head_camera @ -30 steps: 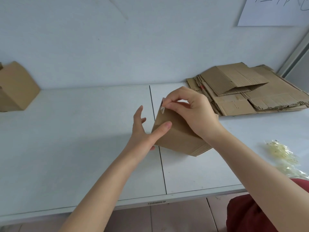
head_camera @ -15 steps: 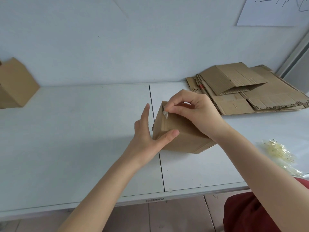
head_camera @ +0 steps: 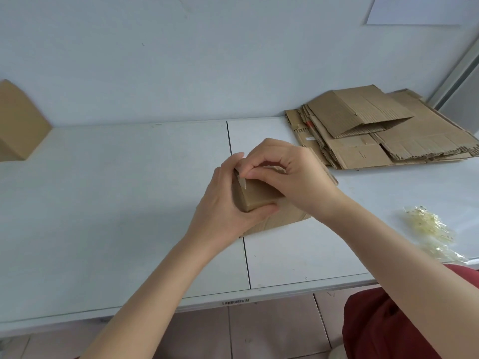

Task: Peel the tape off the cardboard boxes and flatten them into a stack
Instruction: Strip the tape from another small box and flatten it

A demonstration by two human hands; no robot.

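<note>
A small brown cardboard box (head_camera: 259,196) stands on the white table (head_camera: 116,203) near its middle seam. My left hand (head_camera: 223,203) grips the box's left corner, thumb under its near face. My right hand (head_camera: 290,177) reaches over the top and pinches a loose end of clear tape (head_camera: 242,182) at the box's upper left edge. Much of the box is hidden behind both hands. A stack of flattened cardboard boxes (head_camera: 375,133) lies at the back right.
Another brown box (head_camera: 18,125) stands at the far left against the wall. A crumpled heap of peeled clear tape (head_camera: 427,229) lies near the table's right front edge. A red garment (head_camera: 388,327) shows below the table at lower right.
My left hand went from fingers spread beside the box to gripping its left corner. The box turned and shifted slightly toward me. My right hand kept pinching the tape end.
</note>
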